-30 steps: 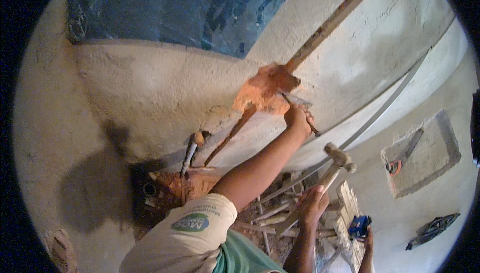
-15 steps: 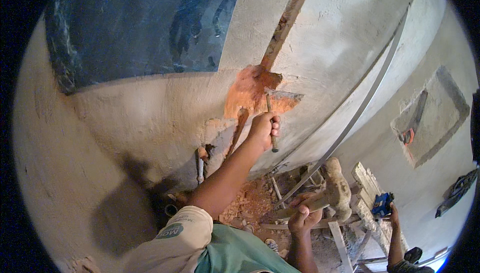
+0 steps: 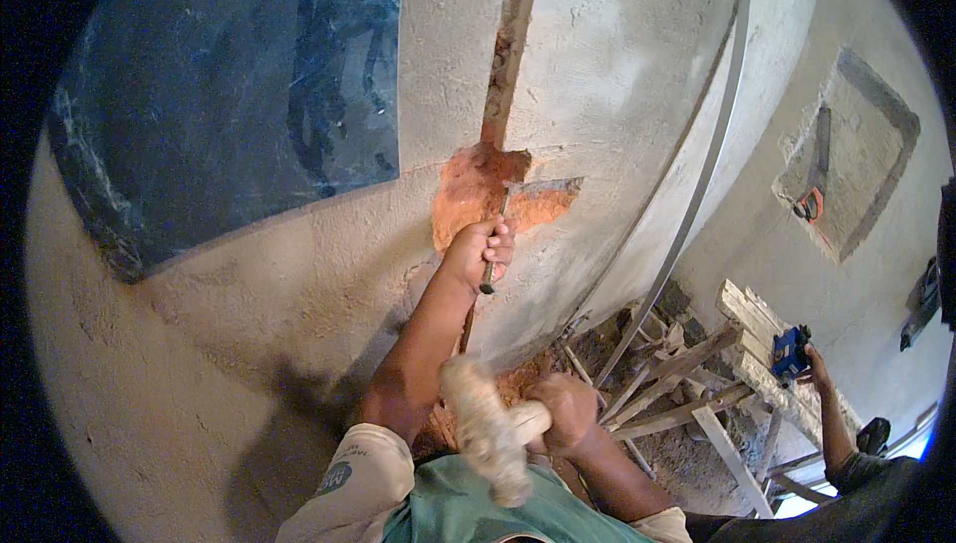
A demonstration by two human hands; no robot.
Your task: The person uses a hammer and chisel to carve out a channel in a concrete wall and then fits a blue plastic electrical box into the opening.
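My one view is the head camera, and it looks down on both hands. The left hand (image 3: 481,249) is wrapped tight around a metal chisel (image 3: 488,278). The chisel's tip is up at the broken red patch (image 3: 460,195) in the wall (image 3: 617,95), by a strip of grey plaster (image 3: 554,186); I can't tell if it bites in. A long groove (image 3: 508,55) runs up from the patch. The right hand (image 3: 568,412) has its fingers closed around the pale handle of a hammer (image 3: 483,429). The hammer's head is blurry and sits below the chisel's back end, well apart from it. I think the step is chipping the wall, at the swing part. To me, the next move calls for the left hand to keep the chisel steady and the hammer to hit its back end straight on. A miss could hurt my fingers.
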